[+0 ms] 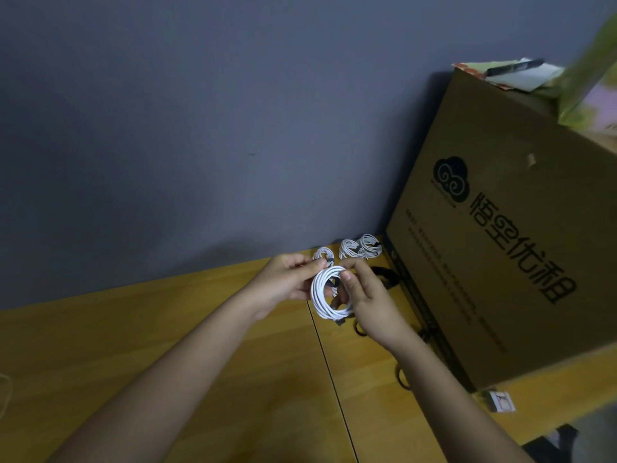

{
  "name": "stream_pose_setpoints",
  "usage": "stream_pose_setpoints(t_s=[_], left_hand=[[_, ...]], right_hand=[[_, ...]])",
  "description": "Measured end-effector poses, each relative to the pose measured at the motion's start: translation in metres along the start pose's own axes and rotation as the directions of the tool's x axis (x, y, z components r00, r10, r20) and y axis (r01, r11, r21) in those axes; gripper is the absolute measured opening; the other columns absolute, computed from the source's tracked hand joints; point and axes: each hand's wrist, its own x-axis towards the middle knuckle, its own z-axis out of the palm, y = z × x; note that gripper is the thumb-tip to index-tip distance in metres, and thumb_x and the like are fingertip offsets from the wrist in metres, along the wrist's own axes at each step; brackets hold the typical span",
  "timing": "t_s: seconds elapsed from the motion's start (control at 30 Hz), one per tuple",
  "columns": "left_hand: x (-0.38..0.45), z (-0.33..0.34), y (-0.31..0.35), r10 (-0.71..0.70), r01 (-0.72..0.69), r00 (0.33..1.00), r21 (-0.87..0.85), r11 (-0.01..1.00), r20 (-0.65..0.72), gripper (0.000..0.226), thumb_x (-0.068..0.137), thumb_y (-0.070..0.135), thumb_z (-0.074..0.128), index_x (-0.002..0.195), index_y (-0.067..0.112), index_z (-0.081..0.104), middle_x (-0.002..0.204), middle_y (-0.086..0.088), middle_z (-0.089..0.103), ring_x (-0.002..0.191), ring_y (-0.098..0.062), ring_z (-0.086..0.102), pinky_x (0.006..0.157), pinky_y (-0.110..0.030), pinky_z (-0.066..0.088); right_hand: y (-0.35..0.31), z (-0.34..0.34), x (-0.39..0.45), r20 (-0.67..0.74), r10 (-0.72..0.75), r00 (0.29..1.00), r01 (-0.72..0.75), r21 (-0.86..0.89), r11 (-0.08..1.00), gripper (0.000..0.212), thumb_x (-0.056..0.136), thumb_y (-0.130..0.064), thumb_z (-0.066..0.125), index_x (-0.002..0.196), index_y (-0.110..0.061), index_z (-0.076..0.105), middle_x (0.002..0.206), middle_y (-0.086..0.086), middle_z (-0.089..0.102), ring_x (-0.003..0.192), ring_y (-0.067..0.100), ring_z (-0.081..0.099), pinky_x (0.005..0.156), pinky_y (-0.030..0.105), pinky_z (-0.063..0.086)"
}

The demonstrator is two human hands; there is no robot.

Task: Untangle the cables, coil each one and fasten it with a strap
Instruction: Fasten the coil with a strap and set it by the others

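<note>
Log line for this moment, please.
left hand: holds white coil | right hand: pinches coil's top | bundled coils: three, by cardboard box

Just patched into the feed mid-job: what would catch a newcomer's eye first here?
Both hands, the left hand and right hand, hold a white coiled cable above the wooden table. Behind them three finished white coils lie by the wall. A big cardboard box with black print fills the right side.
</note>
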Motion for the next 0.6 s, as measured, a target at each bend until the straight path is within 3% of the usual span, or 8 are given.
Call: stream_pose_setpoints(t_s=[0.1, 0.17, 0.23, 0.33, 0.37, 0.43, 0.6], left_hand=[[-0.003, -0.001, 0.0, -0.004, 0.007, 0.999, -0.046, 0.999, 0.048, 0.028, 0.082, 0.028, 0.068, 0.1, 0.007, 0.065, 0.094, -0.009, 0.073, 0.085, -0.021, 0.072, 0.076, -0.029, 0.058], [-0.005, -0.001, -0.001, -0.001, -0.001, 0.999, 0.024, 1.0, 0.053, 0.03, 0.081, 0.018, 0.072, 0.106, 0.004, 0.064, 0.098, -0.009, 0.072, 0.089, -0.019, 0.071, 0.085, -0.032, 0.056], [-0.006, 0.0, -0.002, 0.024, -0.026, 0.999, 0.075, 0.997, 0.03, 0.018, 0.084, 0.007, 0.07, 0.102, 0.006, 0.065, 0.092, -0.005, 0.073, 0.083, -0.013, 0.071, 0.083, -0.028, 0.055], [-0.007, 0.004, -0.002, 0.045, -0.042, 0.998, 0.077, 0.996, -0.036, 0.015, 0.084, 0.004, 0.069, 0.098, 0.008, 0.066, 0.089, -0.005, 0.074, 0.078, -0.013, 0.071, 0.084, -0.032, 0.055], [-0.007, 0.004, -0.002, 0.052, -0.046, 0.997, 0.093, 0.995, -0.056, 0.015, 0.084, 0.005, 0.07, 0.098, 0.008, 0.067, 0.09, -0.007, 0.074, 0.08, -0.014, 0.071, 0.088, -0.036, 0.053], [-0.006, 0.006, -0.002, 0.079, -0.069, 0.994, 0.134, 0.989, -0.076, 0.011, 0.084, 0.008, 0.071, 0.094, 0.013, 0.068, 0.086, -0.005, 0.075, 0.08, -0.012, 0.069, 0.089, -0.037, 0.052], [-0.007, 0.007, -0.003, 0.173, -0.155, 0.979, 0.153, 0.976, -0.111, 0.013, 0.084, 0.004, 0.071, 0.084, 0.017, 0.07, 0.072, 0.004, 0.074, 0.068, -0.003, 0.068, 0.061, -0.012, 0.048]], right_hand=[[0.003, 0.0, -0.002, -0.029, -0.032, 0.999, 0.032, -0.006, 0.999, 0.018, 0.103, -0.013, 0.037, 0.105, -0.011, 0.055, 0.078, 0.026, 0.057, 0.065, 0.019, 0.05, 0.058, 0.036, 0.043], [0.005, 0.0, -0.003, -0.031, -0.048, 0.998, 0.048, 0.004, 0.999, 0.019, 0.103, -0.013, 0.037, 0.104, -0.017, 0.055, 0.073, 0.016, 0.056, 0.064, 0.015, 0.05, 0.058, 0.04, 0.044], [0.007, 0.0, -0.003, -0.014, -0.055, 0.998, 0.055, 0.021, 0.998, 0.02, 0.103, -0.013, 0.038, 0.107, -0.021, 0.055, 0.073, 0.004, 0.058, 0.065, 0.01, 0.053, 0.06, 0.035, 0.046], [0.011, 0.002, -0.006, -0.074, -0.057, 0.996, 0.06, 0.035, 0.998, 0.02, 0.1, -0.018, 0.045, 0.116, -0.026, 0.054, 0.099, -0.002, 0.062, 0.091, 0.006, 0.061, 0.079, 0.025, 0.049], [0.014, 0.003, -0.007, -0.167, -0.1, 0.981, 0.095, -0.04, 0.995, 0.018, 0.098, -0.02, 0.05, 0.115, -0.023, 0.055, 0.105, -0.002, 0.059, 0.1, 0.007, 0.057, 0.085, 0.025, 0.048], [0.016, 0.002, -0.01, -0.351, -0.249, 0.903, 0.148, -0.292, 0.945, 0.015, 0.091, -0.026, 0.06, 0.101, -0.016, 0.061, 0.1, -0.004, 0.053, 0.097, 0.013, 0.05, 0.083, 0.029, 0.043], [0.007, -0.002, -0.013, -0.391, -0.439, 0.809, 0.21, -0.506, 0.837, 0.027, 0.085, -0.039, 0.068, 0.077, -0.014, 0.066, 0.079, -0.006, 0.054, 0.082, 0.02, 0.048, 0.072, 0.037, 0.043]])
